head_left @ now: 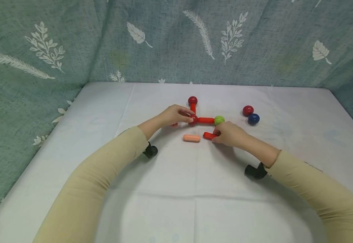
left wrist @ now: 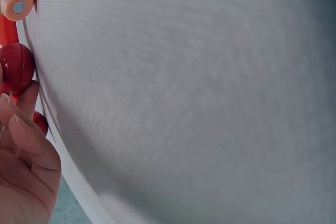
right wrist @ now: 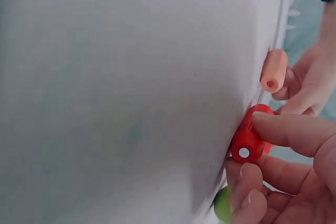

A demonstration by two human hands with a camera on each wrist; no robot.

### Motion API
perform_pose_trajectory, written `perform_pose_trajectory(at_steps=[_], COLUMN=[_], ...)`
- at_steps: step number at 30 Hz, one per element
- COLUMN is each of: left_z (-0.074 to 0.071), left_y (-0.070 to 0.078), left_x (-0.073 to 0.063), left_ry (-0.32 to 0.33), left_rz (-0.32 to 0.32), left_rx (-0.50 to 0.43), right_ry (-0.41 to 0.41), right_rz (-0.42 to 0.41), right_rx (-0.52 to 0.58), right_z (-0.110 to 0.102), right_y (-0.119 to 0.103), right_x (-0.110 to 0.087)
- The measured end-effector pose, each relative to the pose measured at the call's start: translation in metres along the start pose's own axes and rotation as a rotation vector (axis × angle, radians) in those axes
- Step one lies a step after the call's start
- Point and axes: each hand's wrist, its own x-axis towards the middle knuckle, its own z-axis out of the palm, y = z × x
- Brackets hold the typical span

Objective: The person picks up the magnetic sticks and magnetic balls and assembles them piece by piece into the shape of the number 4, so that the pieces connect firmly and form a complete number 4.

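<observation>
My left hand [head_left: 175, 115] holds a red ball [head_left: 194, 119] between thumb and fingers. From that ball one red rod [head_left: 206, 120] runs right to a green ball [head_left: 219, 120], and another red rod [head_left: 193, 108] runs back to a second red ball [head_left: 193, 100]. A short red piece [head_left: 174, 125] shows beneath the left hand, mostly hidden. My right hand [head_left: 231, 134] pinches a loose red rod [right wrist: 251, 137] just in front of the green ball; a pale dot marks its end. Between the hands lies an orange rod [head_left: 191, 138] on the table.
At the right, a loose red ball [head_left: 248, 110] and a dark blue ball [head_left: 253, 118] lie side by side. The table [head_left: 176, 175] wears a white cloth with creases. Behind it hangs a green leaf-patterned curtain [head_left: 170, 50]. Black wrist devices [head_left: 256, 171] hang below the sleeves.
</observation>
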Motion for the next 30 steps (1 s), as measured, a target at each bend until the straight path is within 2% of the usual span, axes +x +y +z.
perform_pose_trajectory(at_steps=[7, 14, 18, 22, 30], left_z=[-0.001, 0.0, 0.0, -0.001, -0.001], left_y=[0.0, -0.001, -0.001, -0.002, -0.001], left_x=[0.0, 0.0, 0.0, 0.001, 0.001], left_ry=[-0.001, 0.004, -0.002, -0.004, -0.002], left_rz=[-0.001, 0.021, 0.011, 0.011, 0.01], left_rx=[-0.006, 0.006, -0.002, -0.005, -0.001], right_ry=[0.008, 0.021, 0.043, 0.07, 0.106], right_rz=[0.018, 0.093, 0.183, 0.258, 0.312], right_rx=[0.139, 0.391, 0.559, 0.681, 0.924], right_z=[-0.013, -0.033, -0.042, -0.046, -0.046], right_y=[0.01, 0.019, 0.022, 0.023, 0.031], right_x=[-0.004, -0.002, 0.006, 0.016, 0.035])
